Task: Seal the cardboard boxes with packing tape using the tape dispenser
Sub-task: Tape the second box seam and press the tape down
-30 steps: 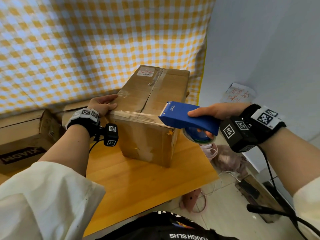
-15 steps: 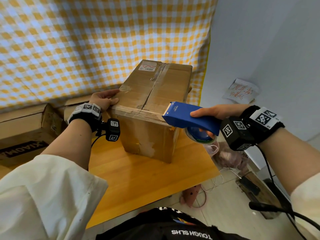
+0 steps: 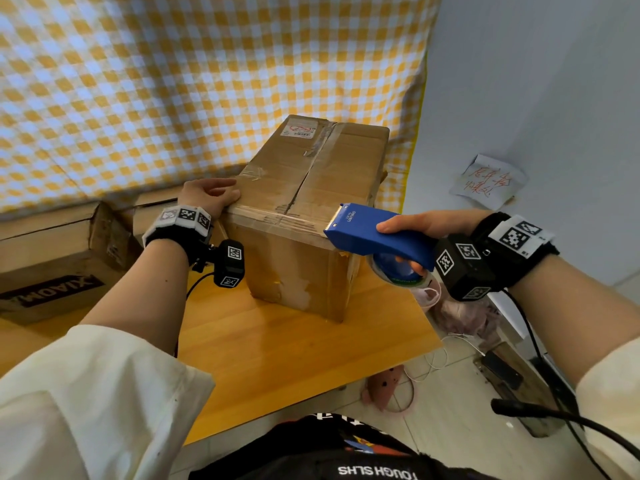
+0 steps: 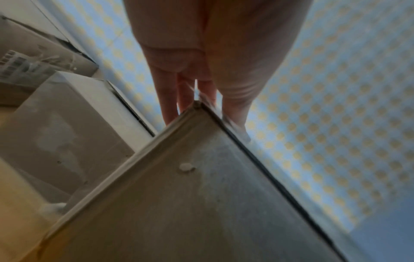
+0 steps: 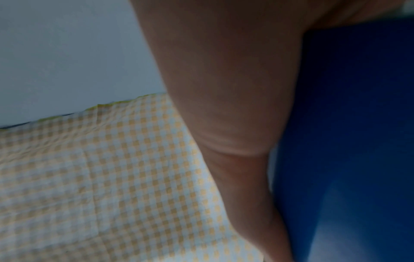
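Observation:
A brown cardboard box [image 3: 311,188] stands on the wooden table [image 3: 277,351], its top seam partly taped and a strip of clear tape running along its near top edge. My left hand [image 3: 211,195] lies flat with straight fingers on the box's near left corner [image 4: 197,106]. My right hand [image 3: 415,233] grips the blue tape dispenser [image 3: 374,233] by its handle. The dispenser's toothed front end sits at the box's near right top edge. In the right wrist view only a finger and the blue dispenser body [image 5: 347,141] show.
More cardboard boxes [image 3: 52,258] lie to the left on the table, one of them [image 4: 67,131] close beside the taped box. A yellow checked cloth [image 3: 173,81] hangs behind. Right of the table the floor holds cables, a plastic bag [image 3: 464,317] and a paper note [image 3: 488,181] on the wall.
The dispenser has slid right along the box's near top edge toward its right corner, leaving tape behind it. My left hand has stayed on the left corner.

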